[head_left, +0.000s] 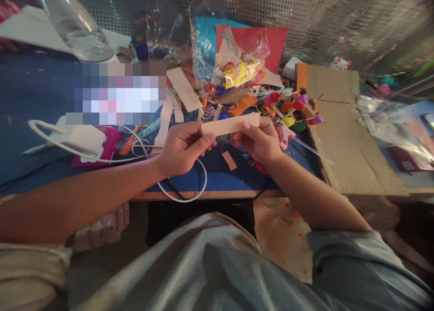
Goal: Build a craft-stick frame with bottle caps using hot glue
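Note:
A pale strip of paper or card (pixel 226 125) is stretched between my two hands above the front of the blue table. My left hand (pixel 185 146) pinches its left end, thumb on the near face. At the other end my right hand (pixel 261 139) grips it, with the thumb pressed on top and the fingers behind. Below the strip, a small pale paper piece (pixel 229 160) lies on the table. A pink plastic object (pixel 285 135) shows just beyond my right hand; its kind is unclear.
A white charger (pixel 79 137) with a looping cable lies left, beside a clear bottle (pixel 79 35). Colourful caps (pixel 294 105), paper scraps (pixel 183 88) and a plastic bag (pixel 233 67) crowd the back. Cardboard (pixel 342 134) covers the right side. Part of the left is pixelated.

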Available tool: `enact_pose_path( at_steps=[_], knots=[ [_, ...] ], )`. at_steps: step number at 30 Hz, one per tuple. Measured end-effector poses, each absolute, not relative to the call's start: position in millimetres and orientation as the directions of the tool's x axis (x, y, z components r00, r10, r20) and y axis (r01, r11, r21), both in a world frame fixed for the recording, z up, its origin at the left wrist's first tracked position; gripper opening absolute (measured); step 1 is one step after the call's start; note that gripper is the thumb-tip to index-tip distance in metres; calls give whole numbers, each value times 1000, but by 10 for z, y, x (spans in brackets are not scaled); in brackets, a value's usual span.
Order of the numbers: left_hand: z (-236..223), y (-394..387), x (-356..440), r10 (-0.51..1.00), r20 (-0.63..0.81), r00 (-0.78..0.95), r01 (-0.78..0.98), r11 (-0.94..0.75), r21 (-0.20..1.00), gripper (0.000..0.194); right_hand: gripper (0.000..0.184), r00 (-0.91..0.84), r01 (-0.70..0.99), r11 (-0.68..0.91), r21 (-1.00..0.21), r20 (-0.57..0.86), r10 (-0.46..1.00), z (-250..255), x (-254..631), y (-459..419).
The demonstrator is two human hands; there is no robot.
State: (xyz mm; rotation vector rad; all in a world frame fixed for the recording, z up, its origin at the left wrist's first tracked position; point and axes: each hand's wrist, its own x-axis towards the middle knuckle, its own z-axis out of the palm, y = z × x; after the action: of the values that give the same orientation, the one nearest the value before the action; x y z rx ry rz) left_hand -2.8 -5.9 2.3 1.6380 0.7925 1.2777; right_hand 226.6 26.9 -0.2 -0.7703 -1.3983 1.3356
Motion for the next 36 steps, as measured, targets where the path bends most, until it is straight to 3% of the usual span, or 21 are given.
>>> enact_pose_path(
  at_steps=[6,13,22,29,36],
  knots=[
    [81,-69,-34,817,472,331,48,-514,856,49,48,-459,-98,339,-936,345,819,33,2245,161],
    [41,-42,-50,780,363,509,88,-467,880,42,40,-515,-87,456,-886,432,740,29,2239,151],
    [116,-48,-35,801,288,525,40,-361,932,39,38,-524,-128,456,-881,450,723,-5,2242,187],
    [103,-49,-36,787,305,537,34,-381,924,37,22,-517,-137,523,-841,511,687,-24,2253,182],
    [135,-53,-41,759,341,555,26,-425,905,37,34,-422,-161,420,-893,447,789,4,2213,158]
  ],
)
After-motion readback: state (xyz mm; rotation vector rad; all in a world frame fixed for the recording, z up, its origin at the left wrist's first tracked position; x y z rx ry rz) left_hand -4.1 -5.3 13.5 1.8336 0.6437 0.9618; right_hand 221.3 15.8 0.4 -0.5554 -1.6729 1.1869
